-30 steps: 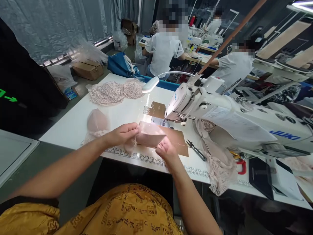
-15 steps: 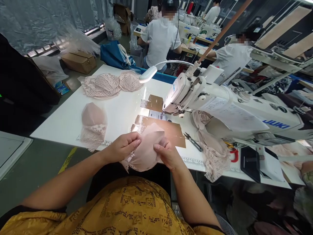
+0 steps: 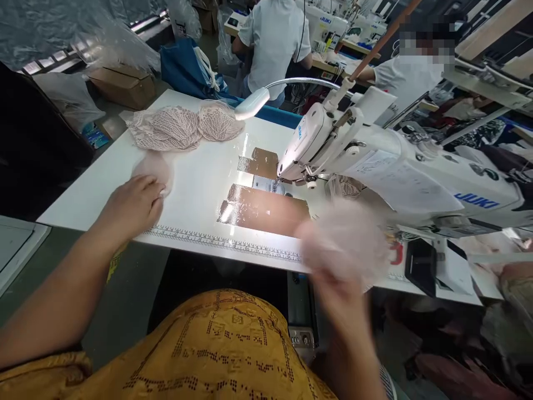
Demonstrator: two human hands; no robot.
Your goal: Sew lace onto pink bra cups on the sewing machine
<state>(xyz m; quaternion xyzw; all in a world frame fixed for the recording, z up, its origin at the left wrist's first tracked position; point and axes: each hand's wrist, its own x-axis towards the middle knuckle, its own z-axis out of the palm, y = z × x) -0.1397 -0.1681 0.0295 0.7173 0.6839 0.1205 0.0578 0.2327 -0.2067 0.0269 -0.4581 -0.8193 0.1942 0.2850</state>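
My left hand is at the left of the white sewing table, its fingers closed over the lower part of a pale pink bra cup. The cup's rounded sheer top shows beyond my knuckles; its lace end is hidden under the hand. Over the table's front edge on the right, my right hand is smeared by motion and carries another pale pink bra cup, also blurred. Between the hands stands the needle area of a white JUKI sewing machine, with brown tape-covered patches around its plate.
Lace cups lie at the table's back left. A ruler strip runs along the front edge. A lamp arches over the table. A black phone-like device lies at right. Co-workers in white shirts sit beyond.
My hands have parted from the cup they both held. The right hand has carried it rightward, over where the scissors lay; the left has moved left onto the other cup.
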